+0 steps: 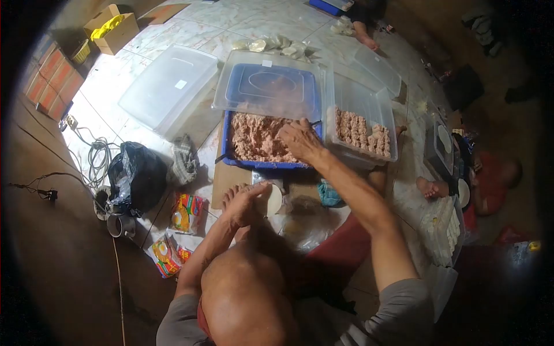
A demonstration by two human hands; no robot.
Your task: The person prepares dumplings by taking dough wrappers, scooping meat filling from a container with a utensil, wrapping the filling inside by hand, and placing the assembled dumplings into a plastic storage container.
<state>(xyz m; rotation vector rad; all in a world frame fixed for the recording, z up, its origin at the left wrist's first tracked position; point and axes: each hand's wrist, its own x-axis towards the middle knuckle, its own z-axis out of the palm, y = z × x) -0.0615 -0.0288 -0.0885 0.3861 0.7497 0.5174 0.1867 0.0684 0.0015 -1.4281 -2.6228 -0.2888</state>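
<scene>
My left hand (pixel 245 203) is closed on a round white wrapper (pixel 273 202), held in front of the blue tub near my foot. Over the right part of the blue tub (pixel 262 164) is my right hand (pixel 300 138), its fingers bent at the edge of the pinkish minced filling (pixel 254 135). What those fingers hold, if anything, is too small to make out. A clear lid (pixel 222 92) covers the back of the tub. To its right stands a clear container (pixel 388 151) with rows of filled pieces (pixel 360 134).
A clear lidded box (pixel 167 86) lies back left. On the left are a black bag (pixel 135 176), a cup (pixel 121 226), cables (pixel 98 155) and red-yellow packets (pixel 187 213). Other people sit on the right, one with a bare foot (pixel 428 187) near a tray (pixel 441 230).
</scene>
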